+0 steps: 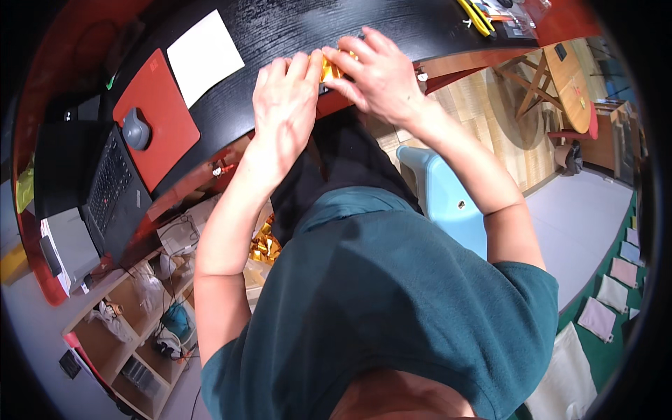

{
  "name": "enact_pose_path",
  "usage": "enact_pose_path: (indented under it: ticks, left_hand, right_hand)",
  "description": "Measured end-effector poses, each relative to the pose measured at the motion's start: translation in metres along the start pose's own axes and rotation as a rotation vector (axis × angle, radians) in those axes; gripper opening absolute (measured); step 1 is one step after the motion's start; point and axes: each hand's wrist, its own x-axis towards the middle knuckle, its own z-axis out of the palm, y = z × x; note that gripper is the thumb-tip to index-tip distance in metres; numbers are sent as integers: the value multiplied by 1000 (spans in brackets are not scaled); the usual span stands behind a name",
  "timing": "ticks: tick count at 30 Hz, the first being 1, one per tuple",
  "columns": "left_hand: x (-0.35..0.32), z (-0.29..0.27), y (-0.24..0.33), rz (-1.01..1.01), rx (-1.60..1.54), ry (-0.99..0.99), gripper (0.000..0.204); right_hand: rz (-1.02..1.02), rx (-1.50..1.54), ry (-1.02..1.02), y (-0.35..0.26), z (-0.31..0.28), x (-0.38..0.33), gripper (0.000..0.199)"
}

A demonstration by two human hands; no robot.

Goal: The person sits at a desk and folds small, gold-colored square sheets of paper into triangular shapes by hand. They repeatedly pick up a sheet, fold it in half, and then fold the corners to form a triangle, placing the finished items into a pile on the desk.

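Note:
At the near edge of the black desk (301, 28), a small piece of shiny gold foil (328, 71) lies between my two hands. My left hand (285, 105) comes at it from the left, its fingers held together and bent over the desk edge, the fingertips against the foil. From the other side my right hand (381, 77) pinches the foil, thumb below and curled fingers above. Much of the foil is hidden under the fingers, so its full shape does not show.
Left on the desk are a white paper sheet (204, 57), a red mouse pad (162, 143), a grey mouse (136, 129) and a laptop (112, 183). Yellow-handled tools (477, 17) lie far right. Crumpled gold foil (266, 246) sits below; a blue stool (448, 189) stands right.

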Motion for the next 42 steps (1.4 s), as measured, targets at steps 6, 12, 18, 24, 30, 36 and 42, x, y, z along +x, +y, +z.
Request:
enact_pose_path:
  ticks: [6, 12, 18, 24, 30, 36, 42]
  left_hand:
    - [-12, -7, 0, -28, -123, 8, 42]
    - [-26, -11, -3, -69, -330, 81, 38]
    - [-25, -7, -12, -203, -616, 141, 21]
    - [-3, 3, -20, -644, -815, 173, 19]
    - [4, 9, -15, -683, -704, 229, 16]
    - [6, 8, -3, -405, -158, 228, 15]
    - [-19, 7, 19, -169, -55, 164, 47]
  right_hand:
    - [31, 143, -2, 2, -4, -16, 41]
    - [-31, 145, 40, 11, 4, -28, 44]
    - [22, 318, 17, 16, -11, -20, 35]
    - [520, 666, 94, 4, -2, -1, 22]
    - [360, 299, 195, -1, 4, 7, 23]
    - [106, -46, -28, -3, 1, 8, 36]
    - [-44, -75, -19, -13, -10, -8, 56]
